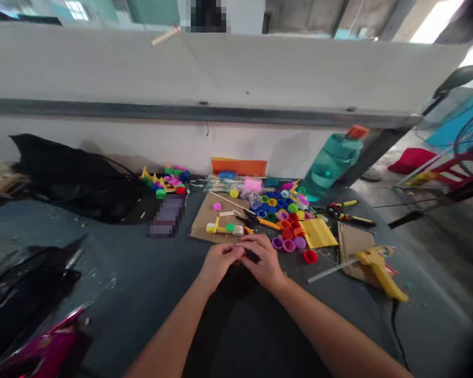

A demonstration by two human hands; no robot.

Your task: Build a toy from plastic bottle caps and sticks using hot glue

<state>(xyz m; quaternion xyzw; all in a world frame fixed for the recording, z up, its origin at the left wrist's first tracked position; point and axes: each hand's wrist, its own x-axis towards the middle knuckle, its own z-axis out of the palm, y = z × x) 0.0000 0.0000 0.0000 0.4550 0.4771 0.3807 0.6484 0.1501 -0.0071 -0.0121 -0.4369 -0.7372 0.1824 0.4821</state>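
My left hand (219, 264) and my right hand (265, 261) meet at the table's near middle, fingers bent and thumbs close together. Both are closed at the fingertips around something small that the fingers hide. Just beyond them lies a cardboard sheet (205, 215). On it rests a small yellow, white and green assembly (224, 228) of caps and sticks. Orange-handled scissors (268, 224) lie beside my right hand, near a pile of colourful bottle caps (287, 233). A folded yellow piece (318, 232) sits right of the caps.
A yellow glue gun (380, 268) with a clear glue stick lies at right, its cord running off the table. Behind are pliers (350, 215) and a teal bottle (331, 165). A black bag (74, 178) and more cap assemblies (169, 181) stand at left.
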